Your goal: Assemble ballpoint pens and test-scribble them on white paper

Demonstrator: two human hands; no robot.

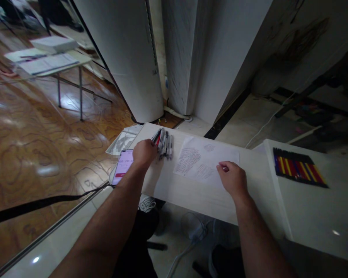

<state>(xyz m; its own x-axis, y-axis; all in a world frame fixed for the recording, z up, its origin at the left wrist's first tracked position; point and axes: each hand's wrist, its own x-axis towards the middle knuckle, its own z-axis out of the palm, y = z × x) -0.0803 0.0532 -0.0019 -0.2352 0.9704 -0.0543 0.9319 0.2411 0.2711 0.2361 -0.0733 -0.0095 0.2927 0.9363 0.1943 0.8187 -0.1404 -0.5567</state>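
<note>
My left hand [145, 153] is closed at the left edge of a bunch of pens [166, 144], its fingertips hidden behind the hand. The pens lie side by side, mostly clear and dark, with a red one among them. Over the lower right part of a white sheet of paper [188, 173] is my right hand [233, 177], fingers curled into a pinch. Something small and dark shows between its fingers, too unclear to name. Several blocks of handwritten lines cover the sheet's left and middle. Beside my left wrist lies a phone [123, 166] with a lit timer screen.
The narrow pale table [197, 199] carries these things. To the right, a set of coloured pens in a black holder [300, 168] lies on a white surface [321, 216]. A white column [124, 58] stands behind, and a folding table [84, 61] at upper left. Cables run underneath.
</note>
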